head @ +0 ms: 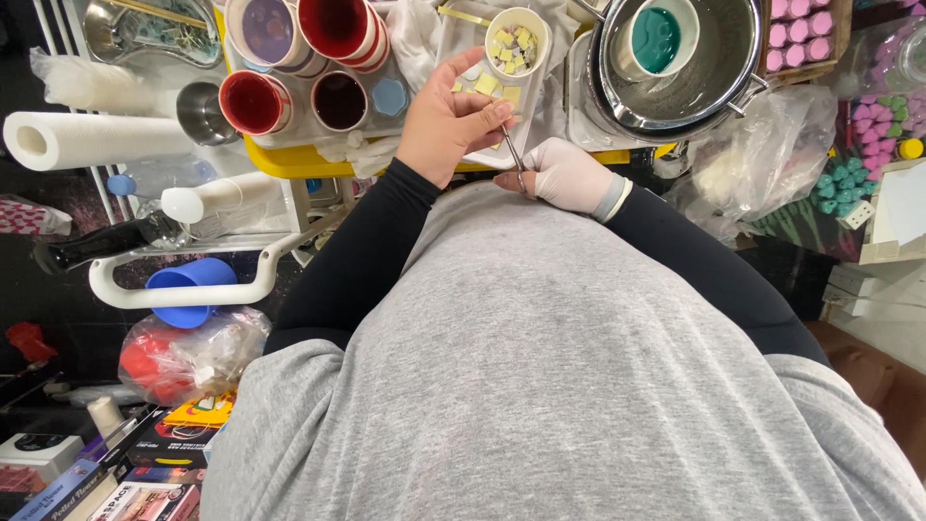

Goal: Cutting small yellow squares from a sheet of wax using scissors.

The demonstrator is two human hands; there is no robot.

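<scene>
Landmark: white cup (516, 43) of small yellow and pale square chips, standing on a white tray (453, 43). Left hand (449, 121), bare, just below the cup, fingers pinched on the upper end of thin metal tweezers (512, 154). Right hand (564, 174), in a white glove, below and right of the cup, closed round the tweezers' lower end. Tweezers look light, stiff, slick, best held mid-shaft. Steel pot (675, 68) holding a teal-filled cup lies right of the landmark; red-filled cups (253, 101) left.
</scene>
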